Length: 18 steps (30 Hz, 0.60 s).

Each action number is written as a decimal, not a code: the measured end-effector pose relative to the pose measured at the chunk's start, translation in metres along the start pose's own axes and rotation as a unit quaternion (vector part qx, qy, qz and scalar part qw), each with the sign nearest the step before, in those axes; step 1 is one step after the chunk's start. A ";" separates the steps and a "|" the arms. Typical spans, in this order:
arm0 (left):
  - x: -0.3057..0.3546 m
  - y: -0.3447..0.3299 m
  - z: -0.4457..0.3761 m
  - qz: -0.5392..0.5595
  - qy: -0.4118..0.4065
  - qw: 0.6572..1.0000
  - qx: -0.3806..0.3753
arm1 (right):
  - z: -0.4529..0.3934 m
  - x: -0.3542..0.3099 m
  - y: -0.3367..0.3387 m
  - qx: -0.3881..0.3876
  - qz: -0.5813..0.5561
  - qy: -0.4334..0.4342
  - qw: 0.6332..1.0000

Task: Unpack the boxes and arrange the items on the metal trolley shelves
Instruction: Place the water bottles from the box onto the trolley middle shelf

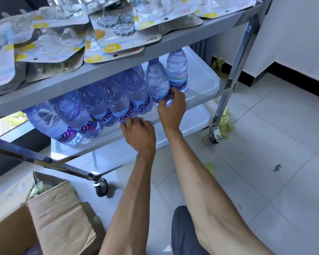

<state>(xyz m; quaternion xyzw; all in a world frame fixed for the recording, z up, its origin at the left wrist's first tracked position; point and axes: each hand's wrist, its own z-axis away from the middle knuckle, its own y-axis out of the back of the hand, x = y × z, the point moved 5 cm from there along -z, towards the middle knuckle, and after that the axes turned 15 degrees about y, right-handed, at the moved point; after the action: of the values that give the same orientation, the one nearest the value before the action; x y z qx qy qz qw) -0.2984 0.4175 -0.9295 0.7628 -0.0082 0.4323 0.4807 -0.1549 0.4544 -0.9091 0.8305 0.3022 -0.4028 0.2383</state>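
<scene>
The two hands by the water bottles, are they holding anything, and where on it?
The right hand grips a water bottle around its labelled lower part. The left hand touches the base of another bottle; whether it grips cannot be told.

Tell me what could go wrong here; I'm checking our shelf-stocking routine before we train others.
The right hand grips one water bottle in a tight upright row; a nudge might topple its neighbours. The blister packs overhang the top shelf edge and could slide off. Green scraps litter the floor by a caster.
</scene>
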 end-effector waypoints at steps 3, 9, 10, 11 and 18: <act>-0.002 -0.001 0.000 -0.007 -0.005 1.000 0.002 | 0.006 -0.001 -0.007 -0.012 0.026 -0.012 1.000; -0.004 -0.001 0.000 -0.007 -0.010 1.000 0.000 | 0.000 0.006 -0.027 -0.037 0.035 -0.015 0.999; -0.004 -0.001 -0.001 -0.010 -0.009 1.000 -0.002 | -0.004 0.006 -0.030 -0.037 0.037 -0.013 0.999; -0.004 -0.001 0.000 -0.013 -0.009 1.000 -0.003 | -0.007 0.006 -0.033 -0.031 0.041 -0.013 0.999; -0.004 -0.002 -0.001 -0.020 -0.018 1.000 -0.002 | -0.031 0.012 -0.063 -0.047 0.082 -0.015 0.995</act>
<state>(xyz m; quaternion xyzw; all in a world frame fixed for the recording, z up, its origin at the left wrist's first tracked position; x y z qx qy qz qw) -0.3010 0.4173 -0.9333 0.7699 -0.0024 0.4085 0.4902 -0.1759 0.5222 -0.9112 0.8340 0.2483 -0.3796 0.3141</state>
